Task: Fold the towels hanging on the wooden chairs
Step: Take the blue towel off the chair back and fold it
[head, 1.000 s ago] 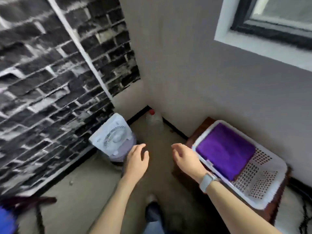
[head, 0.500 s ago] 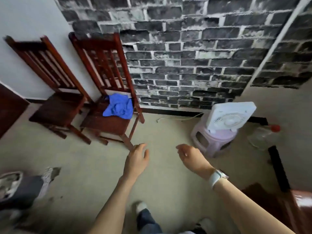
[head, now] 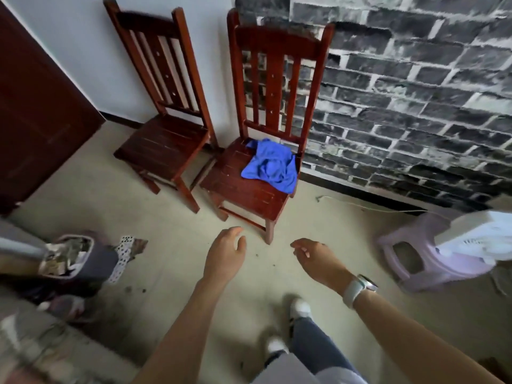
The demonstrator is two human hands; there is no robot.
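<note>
- Blue towel (head: 273, 163) crumpled in a heap at the back right corner of the right chair (head: 257, 187) seat, one edge drooping over the seat's right side.
- Left chair (head: 163, 142) just beside it, seat bare, both backs toward the wall.
- Left hand (head: 225, 254) held out over the floor (head: 171, 245), short of the right chair's front leg, fingers (head: 235, 232) loosely curled and holding nothing.
- Right hand (head: 318, 259) at the same height, well apart from the towel, fingers relaxed and slightly bent, gripping nothing; watch (head: 358, 288) on the wrist.
- Both hands apart from each other, touching no object.
- Dark brick wall (head: 415, 92) behind the right chair; brown door (head: 36, 112) at far left.
- Purple stool (head: 424, 259) at right with a white fan (head: 479, 236) on top; white cord (head: 360, 205) along the floor by the wall.
- Bin (head: 74, 256) full of scraps at left.
- Feet in light shoes (head: 300, 310) below the arms.
</note>
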